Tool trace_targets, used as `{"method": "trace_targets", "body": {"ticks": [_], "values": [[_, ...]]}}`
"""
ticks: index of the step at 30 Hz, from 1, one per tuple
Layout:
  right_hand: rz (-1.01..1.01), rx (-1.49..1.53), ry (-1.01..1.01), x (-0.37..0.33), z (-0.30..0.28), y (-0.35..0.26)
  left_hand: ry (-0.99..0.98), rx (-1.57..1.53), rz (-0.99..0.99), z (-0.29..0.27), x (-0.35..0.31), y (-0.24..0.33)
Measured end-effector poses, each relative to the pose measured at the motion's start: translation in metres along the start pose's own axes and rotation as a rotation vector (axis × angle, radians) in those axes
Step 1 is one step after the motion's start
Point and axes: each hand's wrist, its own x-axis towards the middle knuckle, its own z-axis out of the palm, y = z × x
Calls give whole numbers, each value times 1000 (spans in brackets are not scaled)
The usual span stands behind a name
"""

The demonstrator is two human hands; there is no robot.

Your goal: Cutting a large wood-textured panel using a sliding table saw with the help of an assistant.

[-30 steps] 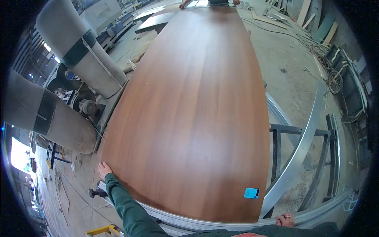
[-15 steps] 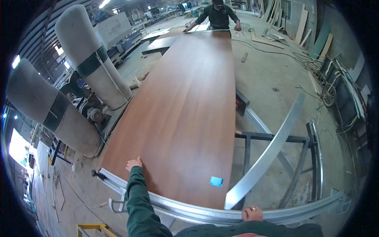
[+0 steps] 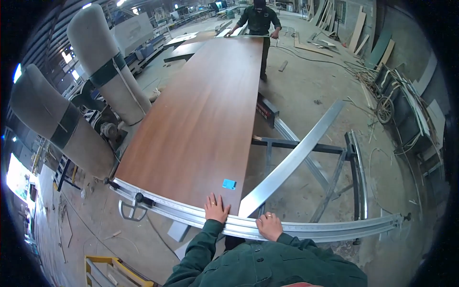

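A long wood-grain board (image 3: pixel 191 115) stretches away from me, with a small blue sticker (image 3: pixel 229 184) close to its near right corner. My left hand (image 3: pixel 216 209) lies flat by that corner, fingers spread on the board and its wrist over the rail. Along the near edge runs a silver aluminium rail (image 3: pixel 330 229), extending past the board on both sides. My right hand (image 3: pixel 270 226) has its fingers curled over this rail, just right of the board. Between and beyond my hands, a flat metal arm (image 3: pixel 291 170) slants away to the right.
At the far end a co-worker (image 3: pixel 260 21) has both hands by the board's edge. Two tall dust-collector bags (image 3: pixel 107 64) stand left. A dark metal frame (image 3: pixel 306 143) is under the slanting arm. A yellow frame (image 3: pixel 114 263) sits at lower left; cables and scrap lie right.
My left hand has moved right along the near edge, from the board's left part to beside the blue sticker. My right hand stays on the rail. The view has shifted; the co-worker stands more upright.
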Motion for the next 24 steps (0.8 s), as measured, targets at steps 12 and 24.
{"method": "trace_targets", "body": {"ticks": [12,24], "values": [[-44,43,113,-22,8,5,312,-245,-12,-9,-23,5],[-89,75,140,-46,3,17,359,-187,63,5,-41,11]]}}
